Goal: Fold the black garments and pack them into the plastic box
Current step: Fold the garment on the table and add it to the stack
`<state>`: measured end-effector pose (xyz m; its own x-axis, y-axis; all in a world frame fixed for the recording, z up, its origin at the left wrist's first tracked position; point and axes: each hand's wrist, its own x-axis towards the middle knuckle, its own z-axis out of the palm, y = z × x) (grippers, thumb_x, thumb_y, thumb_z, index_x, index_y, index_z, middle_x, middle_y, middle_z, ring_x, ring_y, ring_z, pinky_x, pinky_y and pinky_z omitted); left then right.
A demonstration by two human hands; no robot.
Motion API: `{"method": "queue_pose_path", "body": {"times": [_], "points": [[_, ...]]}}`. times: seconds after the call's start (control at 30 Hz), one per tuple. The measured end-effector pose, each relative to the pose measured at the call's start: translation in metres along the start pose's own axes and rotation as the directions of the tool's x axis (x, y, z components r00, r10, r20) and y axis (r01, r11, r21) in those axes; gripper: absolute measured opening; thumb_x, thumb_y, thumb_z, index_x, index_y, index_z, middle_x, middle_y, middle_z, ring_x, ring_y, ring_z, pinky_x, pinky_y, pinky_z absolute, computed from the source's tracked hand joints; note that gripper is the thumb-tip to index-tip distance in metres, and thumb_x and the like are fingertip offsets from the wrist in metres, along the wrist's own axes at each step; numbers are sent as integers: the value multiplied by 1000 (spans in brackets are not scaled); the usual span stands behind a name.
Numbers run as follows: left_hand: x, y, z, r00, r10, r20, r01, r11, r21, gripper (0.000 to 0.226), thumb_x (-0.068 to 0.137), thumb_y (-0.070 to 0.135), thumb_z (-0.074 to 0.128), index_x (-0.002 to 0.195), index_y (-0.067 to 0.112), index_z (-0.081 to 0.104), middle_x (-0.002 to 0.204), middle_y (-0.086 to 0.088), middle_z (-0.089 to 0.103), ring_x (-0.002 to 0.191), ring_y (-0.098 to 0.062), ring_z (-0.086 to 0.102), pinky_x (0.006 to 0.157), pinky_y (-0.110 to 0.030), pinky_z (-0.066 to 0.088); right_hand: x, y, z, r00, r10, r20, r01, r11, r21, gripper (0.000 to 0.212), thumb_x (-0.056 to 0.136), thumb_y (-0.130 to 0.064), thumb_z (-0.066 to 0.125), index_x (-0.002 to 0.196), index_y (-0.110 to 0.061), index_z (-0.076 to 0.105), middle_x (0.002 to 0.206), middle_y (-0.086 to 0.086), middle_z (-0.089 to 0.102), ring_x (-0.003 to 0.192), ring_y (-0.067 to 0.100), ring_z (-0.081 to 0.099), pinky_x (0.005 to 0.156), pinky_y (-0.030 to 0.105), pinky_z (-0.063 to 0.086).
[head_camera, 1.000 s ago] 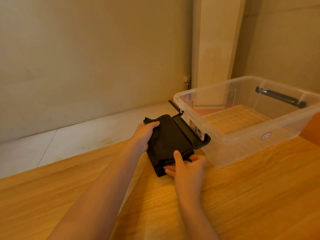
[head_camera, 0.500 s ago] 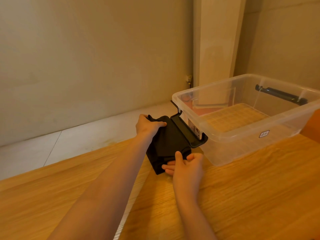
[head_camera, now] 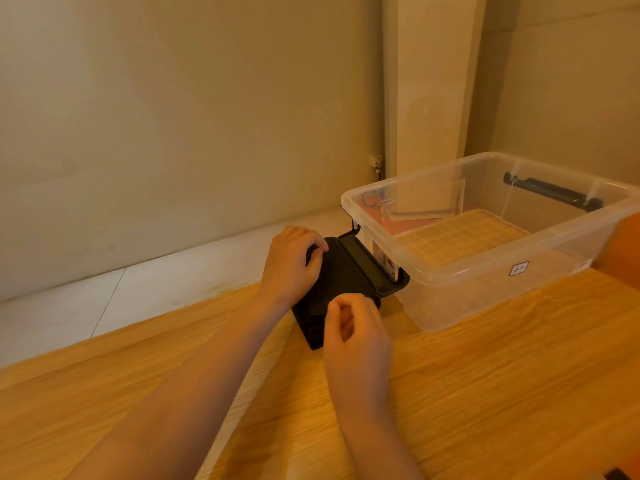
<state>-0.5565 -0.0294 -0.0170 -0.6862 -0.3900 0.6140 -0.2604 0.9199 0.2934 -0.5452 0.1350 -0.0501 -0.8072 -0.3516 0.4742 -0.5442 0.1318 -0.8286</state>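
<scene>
1. Fingers (head_camera: 317, 245) of left hand (head_camera: 292, 268) curled over far corner of folded black garment (head_camera: 341, 277), gripping the cloth.
2. Fingers (head_camera: 346, 308) of right hand (head_camera: 358, 337) curled inward over garment's near end, thumb close to forefinger; cannot tell whether pinching cloth.
3. Garment lying on wooden tabletop (head_camera: 485, 393) near its far edge, right side beneath near black handle (head_camera: 377, 271) of clear plastic box (head_camera: 467, 296).
4. Box standing open-topped on tabletop just right of garment, gridded bottom visible, far black handle (head_camera: 554, 192) on opposite wall.
5. Pale floor tiles (head_camera: 138, 296) beyond tabletop edge.
</scene>
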Motion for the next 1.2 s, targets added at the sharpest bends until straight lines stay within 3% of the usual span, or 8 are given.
{"method": "queue_pose_path", "body": {"times": [0.13,0.27,0.47,0.63,0.77,0.87,1.03,1.2], "points": [[-3,-5,-4,965,86,249,-88,996,-3,30,94,17,51,122,19,62,131,1,58,126,-16,46,108,-38,35,4,4,14,977,-214,1,209,952,-224,27,92,-16,53,116,-14,66,116,-1,64,112,15,57,92,29,47],[-9,-13,5,878,-12,479,-51,991,120,61,93,49,19,150,29,26,158,5,21,146,-12,14,120,-37,7,8,10,13,948,-50,315,163,925,-344,50,103,-33,29,150,-17,26,158,-2,21,147,13,12,116,28,6],[-20,-14,17,882,-48,468,-12,992,124,63,90,50,15,150,31,22,160,8,15,147,-11,7,120,-36,2,-1,23,29,978,-22,206,141,802,-581,49,84,-40,66,126,-16,62,139,9,52,133,25,45,106,42,32],[-27,-13,15,918,-162,361,160,986,36,53,101,45,27,151,32,18,161,6,6,148,-12,-4,120,-39,-3,0,22,29,977,-53,207,169,783,-598,46,90,-40,57,130,-16,60,143,9,49,136,25,40,112,40,27],[-42,2,15,794,-533,292,608,691,-392,69,99,35,47,153,26,5,161,2,-8,148,-16,-6,121,-41,5,-2,14,26,957,9,292,146,851,-505,55,99,-45,37,148,-20,33,159,5,15,148,20,1,114,38,-2],[-46,5,25,730,-596,334,674,550,-493,76,97,30,53,153,25,1,161,0,-10,148,-19,-3,120,-40,8,-3,2,12,946,32,323,127,880,-458,54,101,-45,26,151,-25,23,161,1,2,146,17,-12,115,37,-8],[-49,-7,35,650,-679,342,670,299,-680,89,81,37,67,149,39,11,157,2,15,141,-26,28,111,-51,35,-5,3,-44,940,225,258,-177,964,-196,43,97,-40,44,140,-33,40,149,-14,32,137,1,25,108,20,26],[-49,-7,39,648,-684,335,668,299,-681,82,85,36,66,149,37,15,157,0,18,141,-26,28,111,-52,34,1,10,-54,870,351,346,-384,923,30,65,94,-37,54,150,-34,21,154,-15,25,139,5,24,108,25,29]]}}
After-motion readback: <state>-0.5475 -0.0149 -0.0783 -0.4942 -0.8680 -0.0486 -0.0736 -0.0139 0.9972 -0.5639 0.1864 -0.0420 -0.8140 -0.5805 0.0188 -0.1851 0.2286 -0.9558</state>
